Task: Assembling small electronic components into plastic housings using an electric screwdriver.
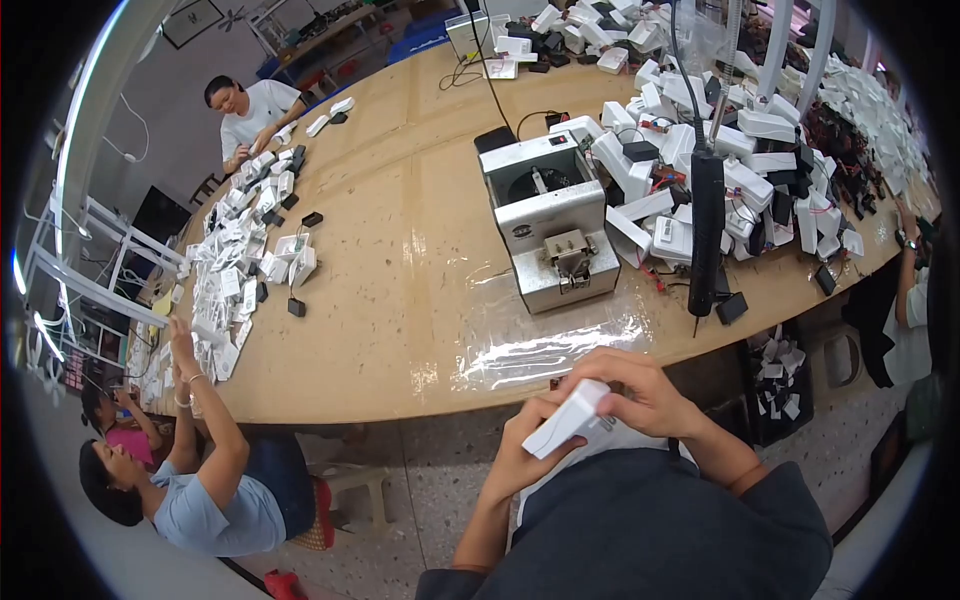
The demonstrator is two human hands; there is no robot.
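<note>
Both my hands hold a small white plastic box (pixel 566 418) just below the near edge of the wooden table (pixel 420 300). My left hand (pixel 522 450) grips it from underneath. My right hand (pixel 640 392) curls over its top end. Straight ahead on the table stands a grey-white machine (pixel 548 222) with a round recess on top. A black electric screwdriver (pixel 706 230) hangs on a cable to its right. A clear plastic sheet (pixel 545 335) lies on the table in front of the machine.
A heap of white boxes and black parts (pixel 740 150) covers the table's right side. More white boxes (pixel 240 270) lie along the left. Three other people work nearby: one at the far left (pixel 250 115), one reaching up at lower left (pixel 200 480), one at the right edge (pixel 905 300).
</note>
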